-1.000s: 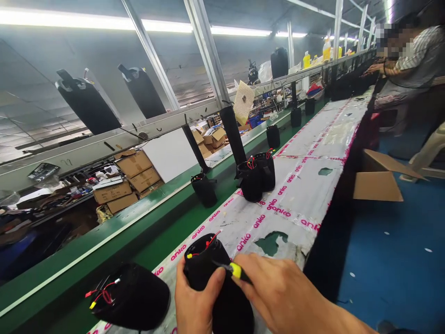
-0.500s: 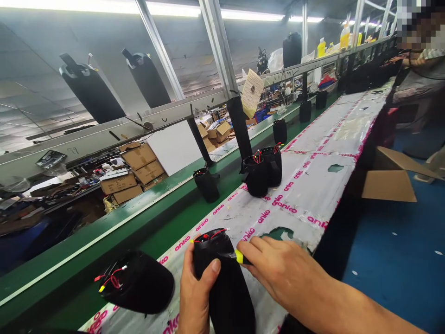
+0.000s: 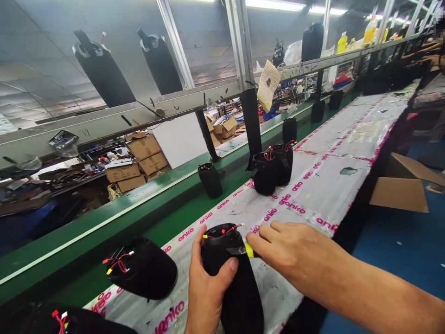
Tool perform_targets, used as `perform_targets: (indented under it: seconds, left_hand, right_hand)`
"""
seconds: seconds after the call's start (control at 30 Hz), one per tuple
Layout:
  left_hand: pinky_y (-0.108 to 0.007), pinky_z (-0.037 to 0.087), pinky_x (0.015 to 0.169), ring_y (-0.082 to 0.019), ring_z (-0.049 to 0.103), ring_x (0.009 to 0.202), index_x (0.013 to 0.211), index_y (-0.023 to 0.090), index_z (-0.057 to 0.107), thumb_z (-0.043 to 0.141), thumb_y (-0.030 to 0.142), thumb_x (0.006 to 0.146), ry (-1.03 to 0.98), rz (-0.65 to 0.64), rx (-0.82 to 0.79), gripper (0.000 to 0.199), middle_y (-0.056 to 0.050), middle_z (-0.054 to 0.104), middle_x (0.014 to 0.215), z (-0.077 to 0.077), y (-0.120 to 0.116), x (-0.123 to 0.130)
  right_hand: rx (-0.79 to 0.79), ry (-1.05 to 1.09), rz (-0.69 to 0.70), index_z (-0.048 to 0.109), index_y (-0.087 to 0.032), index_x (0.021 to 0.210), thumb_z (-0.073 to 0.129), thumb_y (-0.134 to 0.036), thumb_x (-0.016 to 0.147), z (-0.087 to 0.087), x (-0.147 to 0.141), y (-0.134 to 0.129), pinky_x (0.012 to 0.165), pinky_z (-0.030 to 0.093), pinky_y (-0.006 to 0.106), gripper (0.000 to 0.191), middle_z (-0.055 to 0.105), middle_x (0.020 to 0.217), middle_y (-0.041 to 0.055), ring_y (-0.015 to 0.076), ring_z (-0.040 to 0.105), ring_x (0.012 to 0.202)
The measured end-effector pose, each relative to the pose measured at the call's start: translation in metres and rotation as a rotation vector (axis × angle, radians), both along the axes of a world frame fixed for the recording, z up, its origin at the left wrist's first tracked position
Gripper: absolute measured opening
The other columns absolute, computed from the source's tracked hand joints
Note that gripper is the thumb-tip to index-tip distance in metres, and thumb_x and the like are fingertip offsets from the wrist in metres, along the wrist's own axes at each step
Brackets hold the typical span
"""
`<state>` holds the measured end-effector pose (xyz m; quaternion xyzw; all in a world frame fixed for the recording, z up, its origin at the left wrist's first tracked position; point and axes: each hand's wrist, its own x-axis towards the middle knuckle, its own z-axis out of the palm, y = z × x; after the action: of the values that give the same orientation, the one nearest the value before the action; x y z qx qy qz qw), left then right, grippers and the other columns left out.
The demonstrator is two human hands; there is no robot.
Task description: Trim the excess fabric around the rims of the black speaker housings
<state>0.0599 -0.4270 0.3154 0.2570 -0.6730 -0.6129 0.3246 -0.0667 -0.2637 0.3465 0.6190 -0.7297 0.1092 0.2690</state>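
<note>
My left hand [image 3: 212,287] is wrapped round a black fabric-covered cylindrical housing [image 3: 239,292], which leans upright at the front of the bench. Red wires with small red, yellow and white connectors stick out of its open top. In my right hand [image 3: 281,246] is a utility knife [image 3: 249,250] with a yellow front end; most of its handle is hidden by my fingers. Its blade lies against the side of the housing, just below the rim. A similar black housing [image 3: 149,269] with wires rests tilted to the left, and part of another [image 3: 93,322] shows at the bottom left.
White sheeting [image 3: 222,213] printed with pink letters covers the bench beside a green conveyor [image 3: 174,208]. More black housings [image 3: 264,178] stand further along. A metal rail [image 3: 194,99] runs above. An open cardboard box [image 3: 399,192] is at right; another person is far right.
My view has turned slightly, so another housing appears at the bottom left. The knife has shifted outward to the housing's right edge. My left hand keeps its hold.
</note>
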Motion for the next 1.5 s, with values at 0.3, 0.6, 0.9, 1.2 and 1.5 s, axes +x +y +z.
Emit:
perform_targets:
  seconds: [0.3,0.6,0.9,1.2,1.5]
  left_hand:
    - [-0.047,0.043,0.104,-0.032,0.061,0.114,0.135,0.024,0.051,0.077,0.038,0.062,-0.129,0.174,-0.205,0.079,-0.009,0.066,0.123,0.01,0.02,-0.005]
    - [-0.048,0.048,0.1,-0.032,0.065,0.108,0.135,0.024,0.049,0.073,0.036,0.063,-0.181,0.279,-0.242,0.077,-0.009,0.066,0.117,0.01,0.023,-0.007]
    - [-0.052,0.044,0.106,-0.035,0.062,0.117,0.136,0.024,0.051,0.075,0.043,0.065,-0.145,0.26,-0.237,0.077,-0.011,0.066,0.123,0.004,0.013,-0.004]
    - [-0.045,0.054,0.097,-0.032,0.07,0.104,0.142,0.022,0.049,0.082,0.05,0.063,-0.037,0.048,0.053,0.09,-0.01,0.072,0.115,0.006,0.001,0.002]
    - [-0.047,0.047,0.104,-0.034,0.069,0.108,0.146,0.025,0.043,0.082,0.057,0.061,-0.103,-0.05,-0.013,0.099,-0.009,0.072,0.12,0.006,0.0,0.001]
  right_hand:
    - [0.015,0.016,-0.171,0.049,-0.023,0.09,0.053,-0.003,0.056,-0.006,0.026,0.003,0.045,0.019,0.034,0.04,0.055,0.069,0.0003,0.0212,0.054,0.05]
    - [-0.028,0.07,-0.309,0.053,-0.022,0.085,0.056,-0.012,0.064,-0.003,0.048,-0.005,0.043,0.021,0.033,0.024,0.053,0.064,0.0041,0.0245,0.053,0.047]
    - [-0.074,-0.03,-0.185,0.053,-0.021,0.089,0.055,-0.002,0.065,-0.013,0.035,-0.014,0.045,0.026,0.034,0.031,0.057,0.07,0.0014,0.021,0.055,0.052]
    - [-0.133,-0.139,0.05,0.053,-0.017,0.109,0.047,0.0,0.086,-0.015,0.008,0.015,0.057,0.033,0.035,0.029,0.057,0.081,0.0012,0.0203,0.053,0.065]
    - [0.001,-0.058,-0.01,0.051,-0.022,0.095,0.056,-0.001,0.079,-0.009,0.0,0.004,0.056,0.03,0.035,0.027,0.057,0.078,-0.0004,0.0205,0.051,0.063]
